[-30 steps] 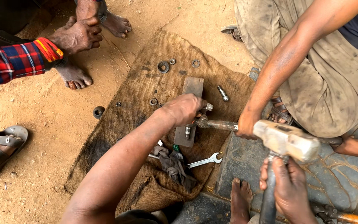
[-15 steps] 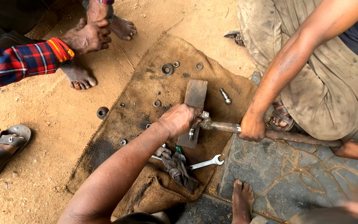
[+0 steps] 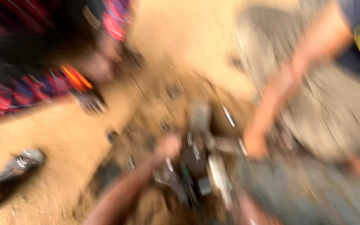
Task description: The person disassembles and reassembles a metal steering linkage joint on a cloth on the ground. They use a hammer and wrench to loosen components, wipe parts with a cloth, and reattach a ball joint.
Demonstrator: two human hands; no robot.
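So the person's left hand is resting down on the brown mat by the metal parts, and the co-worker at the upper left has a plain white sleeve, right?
Not quite. The sleeve at the upper left is red and dark plaid with an orange cuff, not plain white; the head view shows it, though blurred. The rest holds: the left hand is down on the brown mat by the metal parts.

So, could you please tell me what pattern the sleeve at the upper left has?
The sleeve is red and dark blue plaid, blurred, in the head view.
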